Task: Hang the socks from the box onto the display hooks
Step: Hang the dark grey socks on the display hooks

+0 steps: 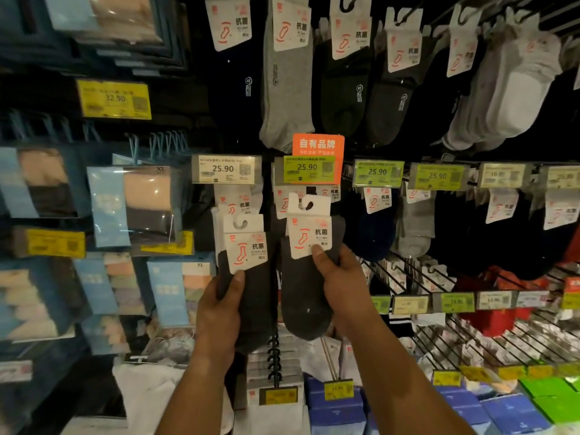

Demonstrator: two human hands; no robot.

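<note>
Two sock packs (251,277) labelled 抗菌, price tags (226,168) 25.90

We see a dim shop aisle with a dark display wall (226,98) behind the racks. Price labels (226,168) run in a row across the middle, an orange sign (318,144) above one. Boxed packs (138,202) hang on the left, wire racks (439,334) slope down on the right, blue cartons (335,412) sit below.
</note>
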